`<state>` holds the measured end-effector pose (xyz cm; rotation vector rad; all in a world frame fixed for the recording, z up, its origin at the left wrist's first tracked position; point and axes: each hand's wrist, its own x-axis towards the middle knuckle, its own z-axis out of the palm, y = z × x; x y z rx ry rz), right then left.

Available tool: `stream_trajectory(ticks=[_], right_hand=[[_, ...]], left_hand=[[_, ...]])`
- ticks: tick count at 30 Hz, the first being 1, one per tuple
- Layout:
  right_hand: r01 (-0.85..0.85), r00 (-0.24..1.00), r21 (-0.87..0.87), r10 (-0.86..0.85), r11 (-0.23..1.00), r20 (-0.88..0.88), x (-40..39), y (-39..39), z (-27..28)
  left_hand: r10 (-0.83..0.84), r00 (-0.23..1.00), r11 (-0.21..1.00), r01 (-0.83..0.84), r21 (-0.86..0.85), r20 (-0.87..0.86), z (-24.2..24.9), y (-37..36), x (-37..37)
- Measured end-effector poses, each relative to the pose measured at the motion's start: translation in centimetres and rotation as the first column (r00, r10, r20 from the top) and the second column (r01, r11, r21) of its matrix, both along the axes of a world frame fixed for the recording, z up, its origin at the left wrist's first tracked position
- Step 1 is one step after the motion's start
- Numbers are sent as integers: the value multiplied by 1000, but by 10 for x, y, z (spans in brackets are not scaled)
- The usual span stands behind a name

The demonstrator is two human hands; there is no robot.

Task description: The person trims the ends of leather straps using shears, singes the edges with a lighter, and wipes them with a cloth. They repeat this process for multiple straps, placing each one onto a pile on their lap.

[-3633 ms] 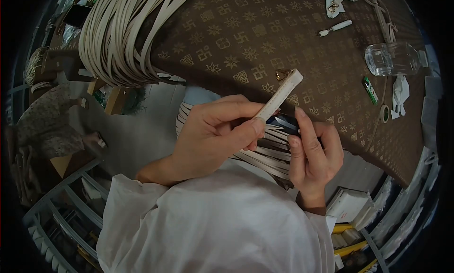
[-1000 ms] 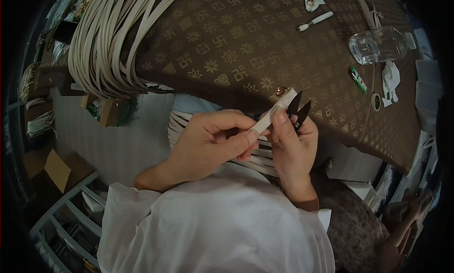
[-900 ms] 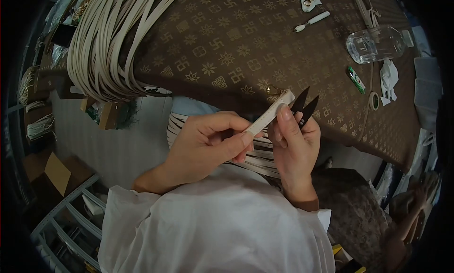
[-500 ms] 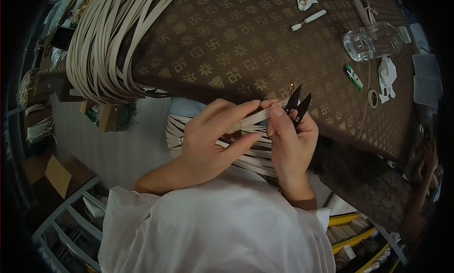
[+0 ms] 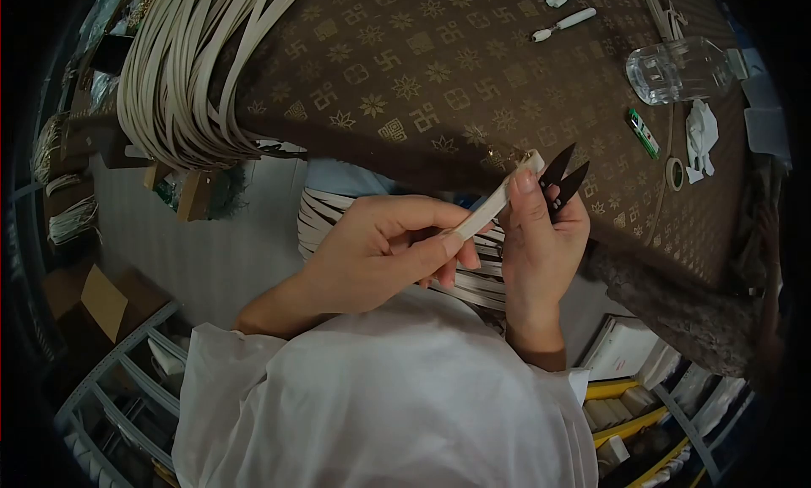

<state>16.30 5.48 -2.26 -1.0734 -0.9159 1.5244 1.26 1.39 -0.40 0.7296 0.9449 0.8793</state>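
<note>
While a strap is pinched by left grip and right grip, also holding snips, the worktop is cloth-draped, the dim rack seemingly metal.

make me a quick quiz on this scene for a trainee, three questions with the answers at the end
1. Which hand holds the scissors? a) left, b) right, c) neither
2. True or false: the left hand pinches a pale strap.
3. Fill in the missing colour: the clear bottle is on a patterned ____ tablecloth.

Key:
1. b, the right hand
2. True
3. brown
</note>
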Motion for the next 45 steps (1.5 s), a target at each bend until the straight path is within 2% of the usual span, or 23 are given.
stream_trajectory(ticks=[16,24,27,29,33,35,36,38,43,45], right_hand=[[23,998,38,-25,999,60,-2,-8,0],[17,997,8,-18,1000,72,-1,-6,5],[-45,999,26,45,999,23,3,-8,6],[-110,975,138,80,984,206,10,-9,3],[-50,950,210,-18,976,313,16,-11,0],[-114,860,393,-107,912,499,22,-10,-3],[-113,860,393,-108,913,499,23,-10,-2],[-235,760,523,-181,819,625,25,-9,3],[-370,645,571,-240,733,726,26,-17,8],[-417,607,591,-273,690,746,27,-19,8]], left_hand=[[-51,998,999,50,-18,-41,-3,2,-3],[32,999,999,-32,33,-6,-1,-3,2],[42,999,998,-41,54,-25,-3,-3,1],[37,999,998,-36,52,-24,-4,-2,-2],[46,997,999,-45,23,-59,-2,-1,-5],[50,997,998,-49,25,-54,-2,0,-4],[55,997,998,-54,28,-49,-2,0,-4],[57,997,998,-55,39,-57,-2,0,-4],[96,988,994,-88,71,-118,-1,-1,0],[148,986,977,-134,165,-77,-5,-3,1]])
